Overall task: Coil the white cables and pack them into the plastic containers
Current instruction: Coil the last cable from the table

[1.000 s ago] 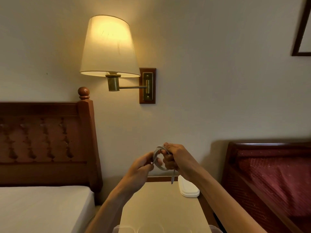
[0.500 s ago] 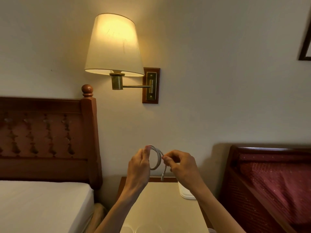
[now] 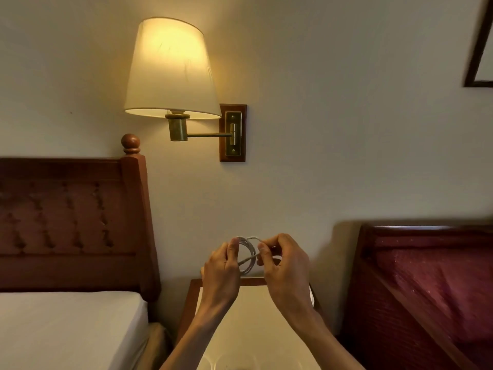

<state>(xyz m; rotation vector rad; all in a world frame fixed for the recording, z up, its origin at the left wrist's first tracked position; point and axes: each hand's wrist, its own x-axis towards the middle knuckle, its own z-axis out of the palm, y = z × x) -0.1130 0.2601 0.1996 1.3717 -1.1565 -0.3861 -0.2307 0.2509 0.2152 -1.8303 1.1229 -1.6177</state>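
A white cable (image 3: 248, 252) is wound into a small coil, held up in the air above the bedside table (image 3: 256, 324). My left hand (image 3: 222, 271) grips the left side of the coil. My right hand (image 3: 284, 265) pinches the cable's loose end, which crosses the coil on its right side. The rims of clear plastic containers (image 3: 234, 363) show faintly at the bottom edge of the view, on the table. A white object (image 3: 311, 297) on the table is mostly hidden behind my right wrist.
A lit wall lamp (image 3: 170, 70) hangs above the table. A bed with a wooden headboard (image 3: 74, 222) and white mattress (image 3: 66, 327) stands left. A dark red bed (image 3: 432, 284) stands right. A picture frame (image 3: 478, 49) hangs at the top right.
My hands have drawn closer together around the coil. The loose end, which hung down from my right hand, now lies across the coil. The view has tilted slightly.
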